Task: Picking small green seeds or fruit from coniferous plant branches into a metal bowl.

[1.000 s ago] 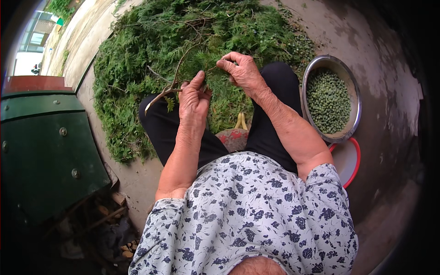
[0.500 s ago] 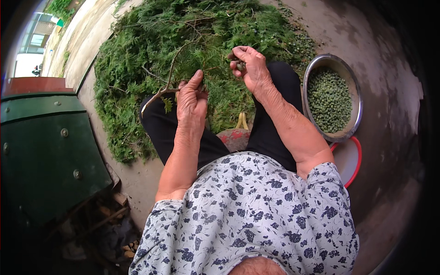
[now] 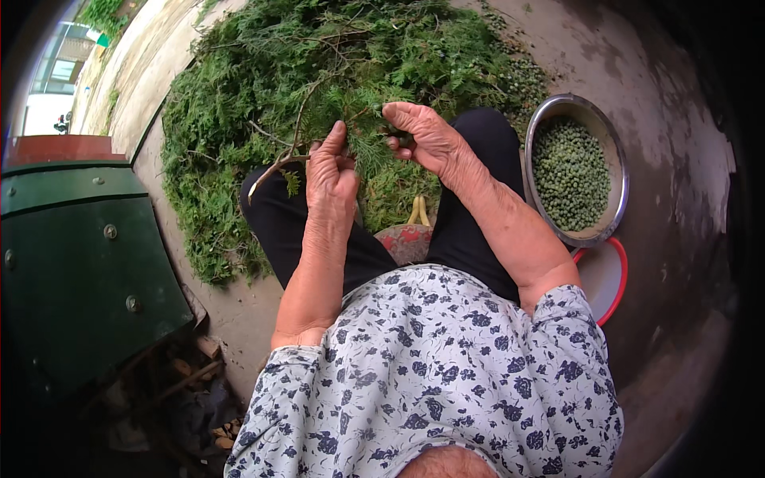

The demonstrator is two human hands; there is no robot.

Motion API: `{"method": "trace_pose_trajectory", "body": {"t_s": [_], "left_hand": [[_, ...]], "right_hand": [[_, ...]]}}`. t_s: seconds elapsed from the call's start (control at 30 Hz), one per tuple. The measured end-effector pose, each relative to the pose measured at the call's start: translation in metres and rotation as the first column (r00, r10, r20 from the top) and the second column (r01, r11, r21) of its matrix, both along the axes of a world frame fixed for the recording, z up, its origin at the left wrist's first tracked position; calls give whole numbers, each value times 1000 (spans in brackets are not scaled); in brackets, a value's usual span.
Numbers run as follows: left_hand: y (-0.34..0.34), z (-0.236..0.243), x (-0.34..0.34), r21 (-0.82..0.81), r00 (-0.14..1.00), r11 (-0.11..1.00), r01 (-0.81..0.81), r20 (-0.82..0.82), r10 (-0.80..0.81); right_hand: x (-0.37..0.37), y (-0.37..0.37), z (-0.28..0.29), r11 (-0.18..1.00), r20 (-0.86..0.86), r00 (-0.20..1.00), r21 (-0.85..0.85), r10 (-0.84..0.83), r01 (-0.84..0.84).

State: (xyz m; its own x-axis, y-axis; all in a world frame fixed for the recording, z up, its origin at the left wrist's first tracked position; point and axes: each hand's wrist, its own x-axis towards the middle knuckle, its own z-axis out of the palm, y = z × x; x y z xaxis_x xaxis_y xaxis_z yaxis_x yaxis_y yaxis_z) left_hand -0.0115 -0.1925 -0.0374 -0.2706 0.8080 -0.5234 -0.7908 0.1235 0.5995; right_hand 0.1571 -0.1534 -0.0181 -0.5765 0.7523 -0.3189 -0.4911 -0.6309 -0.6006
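Note:
My left hand is closed around a cut evergreen branch, its bare woody end sticking out to the left over my knee. Feathery green sprays of that branch hang between my two hands. At their right side is my right hand, thumb and forefinger at a twig and the other fingers curled in. Small round green cones are partly hidden in those curled fingers. Beyond both hands spreads a large heap of cut evergreen branches.
Right of my knee stands a metal basin of small green cones, with a red-rimmed white basin partly under it. Loose cones lie at the heap's right edge. A dark green studded panel stands at left, with firewood below it.
My right hand has moved left and slightly down, from beside the branch to its green sprays. The cones that showed in its fingers are now mostly hidden. My left hand keeps its hold.

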Motion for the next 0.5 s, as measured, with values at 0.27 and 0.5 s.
{"method": "trace_pose_trajectory", "body": {"t_s": [0.27,0.5], "left_hand": [[-3,-5,-2,-22,998,999,32,-47,-33],[-11,42,21,-93,998,995,-40,-46,36]], "right_hand": [[-1,-1,5,997,-34,997,28,-65,66],[-4,-2,1,954,312,921,255,-234,156]]}}
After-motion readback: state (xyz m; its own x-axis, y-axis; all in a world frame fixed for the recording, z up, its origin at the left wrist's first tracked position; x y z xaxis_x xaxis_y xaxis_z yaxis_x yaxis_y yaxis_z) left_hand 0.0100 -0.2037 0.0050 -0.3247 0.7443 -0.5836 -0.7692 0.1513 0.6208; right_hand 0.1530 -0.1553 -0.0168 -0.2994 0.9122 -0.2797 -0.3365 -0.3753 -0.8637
